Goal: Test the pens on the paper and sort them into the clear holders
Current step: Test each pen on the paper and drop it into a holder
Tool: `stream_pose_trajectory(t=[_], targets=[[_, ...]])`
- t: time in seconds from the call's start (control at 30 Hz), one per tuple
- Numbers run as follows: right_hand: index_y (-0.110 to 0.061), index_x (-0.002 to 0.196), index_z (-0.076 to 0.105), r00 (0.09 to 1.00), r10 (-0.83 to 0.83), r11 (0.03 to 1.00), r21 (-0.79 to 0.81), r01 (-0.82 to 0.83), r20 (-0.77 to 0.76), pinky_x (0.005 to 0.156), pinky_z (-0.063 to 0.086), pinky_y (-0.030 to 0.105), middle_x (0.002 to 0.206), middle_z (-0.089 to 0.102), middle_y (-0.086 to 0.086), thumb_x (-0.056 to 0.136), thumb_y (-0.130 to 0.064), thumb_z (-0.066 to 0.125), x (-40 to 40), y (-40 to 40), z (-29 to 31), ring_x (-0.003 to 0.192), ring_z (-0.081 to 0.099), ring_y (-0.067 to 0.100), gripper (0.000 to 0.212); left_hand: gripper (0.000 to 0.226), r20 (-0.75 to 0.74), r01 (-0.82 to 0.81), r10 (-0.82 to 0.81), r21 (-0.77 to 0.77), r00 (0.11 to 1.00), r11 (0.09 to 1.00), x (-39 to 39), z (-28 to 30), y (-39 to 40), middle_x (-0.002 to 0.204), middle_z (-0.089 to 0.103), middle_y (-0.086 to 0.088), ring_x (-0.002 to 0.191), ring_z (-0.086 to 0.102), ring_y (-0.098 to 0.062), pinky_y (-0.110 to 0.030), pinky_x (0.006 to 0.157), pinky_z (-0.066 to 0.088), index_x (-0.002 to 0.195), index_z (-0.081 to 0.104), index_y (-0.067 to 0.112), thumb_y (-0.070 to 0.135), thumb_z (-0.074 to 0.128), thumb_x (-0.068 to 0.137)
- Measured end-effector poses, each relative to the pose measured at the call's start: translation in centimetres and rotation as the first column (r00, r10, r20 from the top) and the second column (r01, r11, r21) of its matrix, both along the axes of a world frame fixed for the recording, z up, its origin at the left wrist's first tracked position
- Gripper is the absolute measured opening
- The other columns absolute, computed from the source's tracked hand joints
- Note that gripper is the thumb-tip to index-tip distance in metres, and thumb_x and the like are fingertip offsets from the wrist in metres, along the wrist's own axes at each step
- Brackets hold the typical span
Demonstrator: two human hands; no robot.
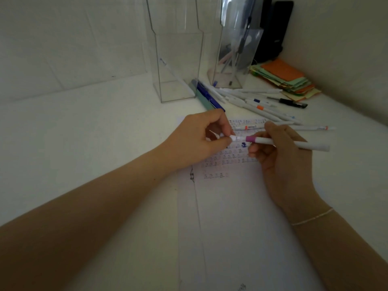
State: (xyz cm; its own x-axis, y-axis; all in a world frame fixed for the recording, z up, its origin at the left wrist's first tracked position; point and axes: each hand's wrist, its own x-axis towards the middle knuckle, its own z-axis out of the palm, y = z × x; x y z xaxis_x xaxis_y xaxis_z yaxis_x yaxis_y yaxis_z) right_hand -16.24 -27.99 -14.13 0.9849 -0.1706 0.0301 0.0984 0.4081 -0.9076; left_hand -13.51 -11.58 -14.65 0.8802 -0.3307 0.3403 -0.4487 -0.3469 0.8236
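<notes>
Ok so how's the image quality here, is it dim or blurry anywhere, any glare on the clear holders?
Head view: dim and soft overall, with wide-angle bending at the edges; the right clear holder shows pale reflections that obscure its pens, the left clear holder is cleaner; test marks on the paper are too blurred to read.

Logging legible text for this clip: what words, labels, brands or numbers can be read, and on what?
None can be read.
Paper: rows of small test marks, too blurred.
Pen above the hands: barrel print, too small.
Left holder: small mark on a pen inside it, illegible.
</notes>
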Motion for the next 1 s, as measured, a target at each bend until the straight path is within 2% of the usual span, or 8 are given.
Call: stream_pose_trajectory(t=[0.3, 0.43, 0.53, 0.57, 0.67, 0.77, 0.9, 1.0], targets=[[-0.009, 0.068, 0.060, 1.000, 0.023, 0.996, -0.089, -0.022, 0.012, 0.049, 0.050, 0.022, 0.060, 0.066, 0.005, 0.088, -0.009, 0.060, 0.0, 0.0, -0.2, 0.048, 0.058, 0.013, 0.020, 0.010, 0.003, 0.036, -0.036, -0.015, 0.999, 0.999, 0.0, 0.2, 0.0, 0.091, 0.069, 0.005, 0.085, 0.066, -0.008, -0.035, 0.080, 0.055, 0.085, 0.060, 0.011, 0.014, 0.069, 0.083], [-0.007, 0.071, 0.067, 0.995, 0.104, 0.994, -0.020, -0.104, 0.007, 0.058, 0.057, 0.025, 0.070, 0.072, 0.009, 0.077, -0.019, 0.063, -0.2, -0.2, 0.1, 0.059, 0.068, 0.018, 0.014, 0.011, -0.040, 0.063, -0.065, -0.066, 0.997, 0.996, 0.2, 0.3, 0.2, 0.090, 0.068, 0.003, 0.084, 0.067, -0.011, -0.030, 0.081, 0.055, 0.093, 0.062, 0.007, 0.011, 0.068, 0.083], [-0.008, 0.061, 0.069, 0.990, 0.142, 0.984, 0.111, -0.139, -0.018, 0.061, 0.059, 0.030, 0.067, 0.071, 0.011, 0.077, -0.029, 0.058, -0.3, -0.4, 0.3, 0.063, 0.071, 0.025, 0.029, 0.008, -0.117, 0.089, -0.103, -0.117, 0.988, 0.989, 0.3, 0.7, 0.1, 0.082, 0.066, 0.005, 0.065, 0.065, -0.010, -0.021, 0.060, 0.050, 0.095, 0.059, 0.005, 0.003, 0.059, 0.088], [-0.007, 0.062, 0.069, 0.991, 0.133, 0.988, 0.078, -0.132, -0.011, 0.059, 0.058, 0.031, 0.067, 0.070, 0.011, 0.080, -0.029, 0.056, -0.3, -0.3, 0.2, 0.061, 0.070, 0.025, 0.031, 0.007, -0.150, 0.096, -0.120, -0.154, 0.981, 0.983, 0.2, 0.9, -0.1, 0.074, 0.063, 0.008, 0.056, 0.058, -0.009, -0.019, 0.052, 0.044, 0.094, 0.058, 0.006, 0.002, 0.055, 0.090], [-0.006, 0.070, 0.066, 0.994, 0.091, 0.966, -0.249, -0.074, 0.058, 0.050, 0.051, 0.029, 0.059, 0.065, 0.008, 0.092, -0.015, 0.052, -0.3, 0.3, -0.2, 0.049, 0.059, 0.023, 0.028, 0.013, -0.295, 0.068, -0.129, -0.209, 0.947, 0.976, -0.4, 1.5, -1.3, 0.046, 0.049, 0.011, 0.039, 0.040, -0.002, -0.013, 0.041, 0.032, 0.086, 0.054, 0.011, 0.007, 0.045, 0.095], [-0.008, 0.065, 0.055, 0.996, 0.045, 0.889, -0.458, -0.002, 0.082, 0.043, 0.038, 0.023, 0.046, 0.052, 0.004, 0.095, -0.010, 0.045, -0.6, 0.8, 0.0, 0.042, 0.045, 0.015, 0.031, 0.020, -0.358, 0.004, -0.079, -0.207, 0.930, 0.978, -0.8, 1.4, -2.5, 0.038, 0.043, 0.014, 0.033, 0.039, -0.002, -0.008, 0.038, 0.029, 0.080, 0.054, 0.011, 0.013, 0.043, 0.096], [0.005, 0.067, 0.053, 0.992, 0.089, 0.835, -0.550, -0.026, 0.088, 0.038, 0.031, 0.019, 0.042, 0.045, 0.007, 0.095, -0.015, 0.046, -1.3, 1.5, 0.2, 0.037, 0.037, 0.013, 0.035, 0.032, -0.394, -0.071, -0.061, -0.311, 0.917, 0.948, -0.6, 1.1, -2.5, 0.042, 0.036, 0.007, 0.032, 0.028, -0.003, -0.014, 0.036, 0.022, 0.064, 0.052, 0.013, 0.010, 0.043, 0.095], [0.009, 0.071, 0.054, 0.990, 0.112, 0.814, -0.579, -0.042, 0.085, 0.037, 0.031, 0.020, 0.042, 0.047, 0.011, 0.095, -0.016, 0.047, -1.3, 1.8, 0.2, 0.037, 0.038, 0.015, 0.035, 0.036, -0.375, -0.068, -0.050, -0.296, 0.926, 0.953, -0.8, 0.9, -2.3, 0.041, 0.034, 0.008, 0.033, 0.027, -0.004, -0.015, 0.037, 0.021, 0.058, 0.048, 0.015, 0.006, 0.041, 0.093]])
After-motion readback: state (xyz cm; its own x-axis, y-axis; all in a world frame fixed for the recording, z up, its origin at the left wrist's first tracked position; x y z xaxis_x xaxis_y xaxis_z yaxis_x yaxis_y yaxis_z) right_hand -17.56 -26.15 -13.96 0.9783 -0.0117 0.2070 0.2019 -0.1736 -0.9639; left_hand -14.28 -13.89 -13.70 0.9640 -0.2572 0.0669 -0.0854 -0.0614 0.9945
